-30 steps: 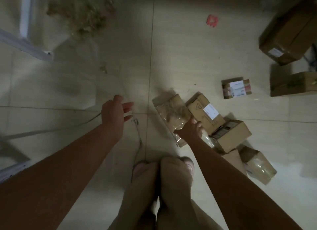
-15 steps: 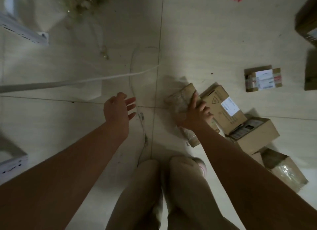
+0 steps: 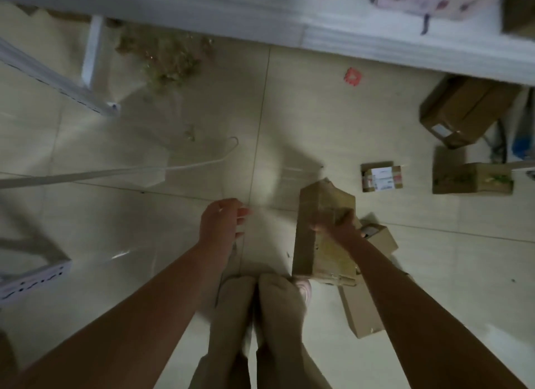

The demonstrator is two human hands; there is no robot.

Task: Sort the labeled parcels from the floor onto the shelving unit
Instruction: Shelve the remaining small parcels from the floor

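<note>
My right hand [image 3: 338, 225] grips a long brown taped parcel [image 3: 318, 243] and holds it raised off the floor, in front of my knees. My left hand [image 3: 223, 223] hovers empty to its left, fingers loosely apart. On the tiles lie more parcels: a small one with a white label [image 3: 381, 176], a brown box [image 3: 474, 177] to its right, a large carton [image 3: 460, 113] further back, and cartons [image 3: 362, 310] under my right arm. The white shelving unit [image 3: 347, 32] runs along the top edge, with items on its board.
A white shelf upright [image 3: 58, 84] and another perforated rail [image 3: 34, 275] stand at the left. A thin white cable [image 3: 115, 172] crosses the floor. Crumpled packing debris [image 3: 168, 58] lies near the shelf, a red scrap [image 3: 352, 76] to its right. My knees [image 3: 260, 301] are below.
My right hand has closed on the taped parcel and lifted it off the floor. The view has tilted up, bringing the shelving unit into sight. My left hand stayed empty.
</note>
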